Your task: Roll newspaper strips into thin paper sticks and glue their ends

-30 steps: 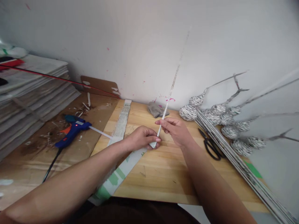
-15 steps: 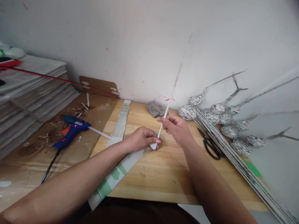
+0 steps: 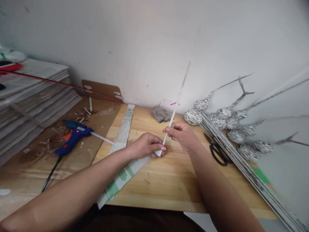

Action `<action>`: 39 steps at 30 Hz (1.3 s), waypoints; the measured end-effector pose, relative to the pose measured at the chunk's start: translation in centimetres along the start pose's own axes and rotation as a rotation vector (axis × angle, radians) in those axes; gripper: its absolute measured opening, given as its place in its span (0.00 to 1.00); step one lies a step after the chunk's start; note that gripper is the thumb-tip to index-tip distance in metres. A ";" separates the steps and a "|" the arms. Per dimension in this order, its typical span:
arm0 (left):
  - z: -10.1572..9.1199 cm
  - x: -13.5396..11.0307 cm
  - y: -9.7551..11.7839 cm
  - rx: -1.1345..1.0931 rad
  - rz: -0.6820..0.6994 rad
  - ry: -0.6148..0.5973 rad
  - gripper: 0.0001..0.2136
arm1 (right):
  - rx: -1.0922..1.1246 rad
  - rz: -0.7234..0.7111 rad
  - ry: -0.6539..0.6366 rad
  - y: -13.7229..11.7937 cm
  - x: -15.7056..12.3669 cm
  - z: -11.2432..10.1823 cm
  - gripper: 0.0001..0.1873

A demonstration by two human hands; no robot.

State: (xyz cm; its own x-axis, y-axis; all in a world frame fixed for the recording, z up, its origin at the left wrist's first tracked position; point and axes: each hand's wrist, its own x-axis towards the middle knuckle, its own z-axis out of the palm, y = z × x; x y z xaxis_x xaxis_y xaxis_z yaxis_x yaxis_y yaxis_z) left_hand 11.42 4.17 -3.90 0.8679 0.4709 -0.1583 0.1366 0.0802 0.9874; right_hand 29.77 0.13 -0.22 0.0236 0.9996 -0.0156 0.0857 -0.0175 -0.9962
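A thin rolled newspaper tube [image 3: 173, 113] slants up and away from me, its far tip smeared against the wall. My right hand [image 3: 181, 134] pinches its lower part between thumb and fingers. Just below, my left hand [image 3: 149, 145] is closed on the strip where it meets the bottom of the tube. From there the white and green paper strip [image 3: 123, 175] trails down to the left, under my left forearm, to the table's front edge. Another printed newspaper strip [image 3: 123, 129] lies flat on the wooden table, left of my hands.
A blue glue gun [image 3: 73, 137] lies on stained cardboard [image 3: 89, 151] beside stacked newspapers [image 3: 36, 93]. A grey cloth [image 3: 161, 114] rests near the wall. To the right are black scissors [image 3: 217, 153], a bundle of paper tubes [image 3: 243, 167] and several woven paper balls [image 3: 238, 136] with stems.
The loose end of the green and white strip has drawn up toward my hands as more winds onto the tube. My right hand's fingers have shifted slightly down the tube.
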 end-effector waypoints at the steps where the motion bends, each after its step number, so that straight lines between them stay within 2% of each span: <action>1: 0.0 0.0 0.0 0.009 0.002 -0.002 0.15 | 0.019 -0.012 0.046 0.0 0.0 0.1 0.15; 3: 0.0 0.0 0.1 0.020 0.008 -0.006 0.15 | 0.038 -0.006 0.043 0.0 0.0 0.1 0.14; 6: 0.0 -0.1 0.1 0.012 0.002 -0.003 0.15 | 0.052 0.029 -0.061 -0.1 0.0 0.1 0.17; 11: 0.2 -0.2 0.2 -0.014 0.003 -0.024 0.14 | 0.125 -0.007 0.094 0.0 0.1 0.0 0.13; 16: 0.2 -0.2 0.5 -0.006 -0.007 -0.008 0.14 | 0.088 0.020 -0.097 -0.2 -0.1 -0.1 0.16; 20: 0.2 -0.2 0.5 -0.024 -0.003 -0.010 0.13 | 0.087 0.003 0.071 -0.4 -0.1 0.0 0.15; 21: 0.2 -0.2 0.5 -0.027 0.002 -0.011 0.13 | 0.091 0.000 0.075 -0.4 -0.1 -0.1 0.15; 25: 0.2 -0.3 0.5 -0.043 -0.002 -0.009 0.14 | 0.047 0.026 -0.116 -0.4 -0.2 -0.4 0.16; 26: 0.2 -0.3 0.5 -0.044 -0.005 -0.010 0.14 | 0.033 0.025 -0.121 -0.4 -0.2 -0.5 0.15; 30: 0.1 -0.3 0.4 -0.032 -0.006 -0.013 0.14 | 0.038 -0.025 0.032 -0.4 -0.2 -0.5 0.14; 35: 0.1 -0.3 0.4 -0.025 -0.001 0.001 0.14 | -0.084 0.002 -0.097 -0.6 -0.3 -0.3 0.15; 39: 0.1 -0.3 0.5 -0.040 0.005 -0.008 0.14 | -0.082 -0.043 0.030 -0.6 -0.3 -0.2 0.14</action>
State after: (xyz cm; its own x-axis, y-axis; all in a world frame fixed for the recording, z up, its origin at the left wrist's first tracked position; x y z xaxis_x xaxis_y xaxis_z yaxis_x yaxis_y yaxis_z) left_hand 11.30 3.97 -3.35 0.8723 0.4644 -0.1532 0.1134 0.1126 0.9871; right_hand 29.95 -0.18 0.43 0.0476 0.9984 0.0313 0.1685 0.0229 -0.9854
